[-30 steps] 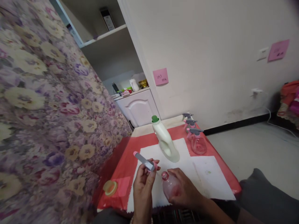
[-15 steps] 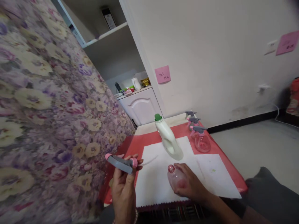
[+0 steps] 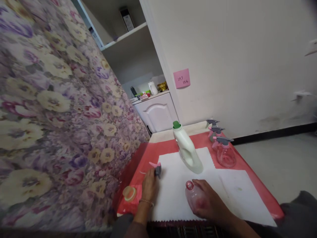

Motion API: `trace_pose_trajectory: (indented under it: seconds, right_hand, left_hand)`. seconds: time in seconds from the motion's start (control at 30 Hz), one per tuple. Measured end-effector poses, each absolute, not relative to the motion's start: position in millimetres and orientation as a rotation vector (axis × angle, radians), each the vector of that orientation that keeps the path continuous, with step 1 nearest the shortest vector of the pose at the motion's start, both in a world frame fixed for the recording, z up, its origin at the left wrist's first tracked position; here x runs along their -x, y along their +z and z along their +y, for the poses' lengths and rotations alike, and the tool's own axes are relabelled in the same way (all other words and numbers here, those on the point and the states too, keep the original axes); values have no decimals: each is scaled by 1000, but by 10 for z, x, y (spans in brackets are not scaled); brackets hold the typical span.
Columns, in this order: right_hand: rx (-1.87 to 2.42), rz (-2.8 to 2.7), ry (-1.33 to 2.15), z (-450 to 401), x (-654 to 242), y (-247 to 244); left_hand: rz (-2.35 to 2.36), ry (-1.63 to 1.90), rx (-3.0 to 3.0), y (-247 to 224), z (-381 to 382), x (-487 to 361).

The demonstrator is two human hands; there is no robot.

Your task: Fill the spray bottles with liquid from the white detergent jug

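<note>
"Red-topped table (image 3: 201, 141), white mat (image 3: 170, 198) on it. Hands?"

"I see the right hand (image 3: 213, 202) gripping the pink bottle (image 3: 193, 195) above the mat; left hand (image 3: 149, 185) at the spray head (image 3: 158, 170), mat's left edge, fingers hidden, grip unclear."

The near bottle (image 3: 193, 199) is translucent pink, the nearest spray head (image 3: 158, 170) grey and pink, the curtain (image 3: 74, 132) purple-and-cream floral

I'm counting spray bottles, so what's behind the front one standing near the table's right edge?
Behind the front spray bottle, a second spray head shows, and farther back a third spray head. What lies below those heads is mostly covered, so I can't make it out.
</note>
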State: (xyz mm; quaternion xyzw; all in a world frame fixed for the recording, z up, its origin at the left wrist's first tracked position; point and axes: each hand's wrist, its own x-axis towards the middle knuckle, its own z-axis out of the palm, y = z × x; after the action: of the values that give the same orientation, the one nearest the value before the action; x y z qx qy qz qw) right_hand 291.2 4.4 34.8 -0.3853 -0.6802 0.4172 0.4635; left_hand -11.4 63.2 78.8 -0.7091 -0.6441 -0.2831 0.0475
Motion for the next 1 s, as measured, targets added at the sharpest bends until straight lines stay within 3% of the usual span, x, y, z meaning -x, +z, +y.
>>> trace_pose_trajectory:
  seconds: [0.4, 0.73, 1.0]
  right_hand:
    - [1043, -1638, 1129, 8, -2829, 375]
    - [1118, -1565, 1033, 72, -2792, 323]
    - [1091, -1543, 1038, 326, -2250, 338]
  left_hand:
    - [-2104, -625, 1953, 219, 750, 489]
    - [-1860, -866, 2015, -89, 403, 259]
    - [-1851, -1060, 2055, -187, 379, 303]
